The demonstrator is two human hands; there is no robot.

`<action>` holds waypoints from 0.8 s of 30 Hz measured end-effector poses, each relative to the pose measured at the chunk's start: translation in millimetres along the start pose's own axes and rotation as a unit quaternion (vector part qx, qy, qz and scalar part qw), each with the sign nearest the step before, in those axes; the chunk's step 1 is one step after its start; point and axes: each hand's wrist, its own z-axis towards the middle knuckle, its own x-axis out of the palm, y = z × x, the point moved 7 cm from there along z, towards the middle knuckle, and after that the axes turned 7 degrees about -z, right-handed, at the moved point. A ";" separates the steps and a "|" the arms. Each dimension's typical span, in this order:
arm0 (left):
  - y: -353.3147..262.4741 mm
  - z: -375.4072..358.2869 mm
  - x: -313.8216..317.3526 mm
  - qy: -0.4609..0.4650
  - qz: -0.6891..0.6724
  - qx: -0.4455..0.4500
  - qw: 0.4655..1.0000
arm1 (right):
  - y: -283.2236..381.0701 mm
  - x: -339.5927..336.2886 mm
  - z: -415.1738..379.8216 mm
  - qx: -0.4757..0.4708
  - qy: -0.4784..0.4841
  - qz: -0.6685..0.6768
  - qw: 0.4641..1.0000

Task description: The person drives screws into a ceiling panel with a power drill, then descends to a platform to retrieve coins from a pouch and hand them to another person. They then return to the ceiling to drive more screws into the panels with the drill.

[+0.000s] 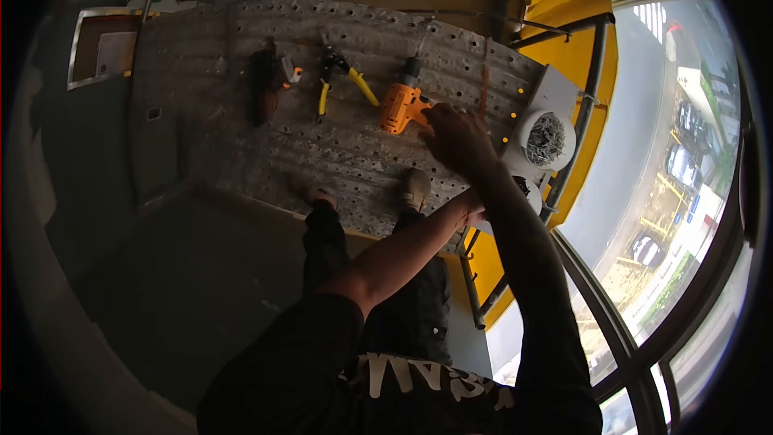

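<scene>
An orange cordless drill (396, 109) with a dark chuck lies on its side on the perforated metal platform (217, 137), bit pointing away from me. My right hand (457, 138) is closed around the end of its handle. Below it, my left hand (473, 205) reaches under my right forearm to a white tub (531, 200) holding small dark pieces. My right arm hides most of that hand, so its fingers do not show. Beside the tub stands a white bucket (566, 145) full of silvery nail-like fasteners.
Yellow-handled pliers (359, 84), a tape measure (288, 71) and a dark pouch-like item (263, 89) lie to the left. My shoes (416, 187) stand near the platform's front edge. A metal guardrail (597, 64) with yellow sheeting runs along the right, with windows beyond.
</scene>
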 end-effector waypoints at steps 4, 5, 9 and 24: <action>-10.3 -19.0 -3.8 -0.021 0.175 0.013 0.984 | -21.6 38.6 48.1 0.006 0.071 -0.023 0.997; 4.1 -21.4 3.9 0.005 0.139 -0.023 0.990 | -24.5 45.4 49.7 0.014 0.075 -0.016 0.997; 13.0 -26.6 39.2 -0.003 0.247 0.068 0.967 | -21.5 53.4 52.0 0.059 0.071 0.003 0.996; -45.1 -387.4 -28.0 -0.120 0.273 0.130 0.946 | -137.4 244.0 79.9 0.012 -0.038 -0.023 0.999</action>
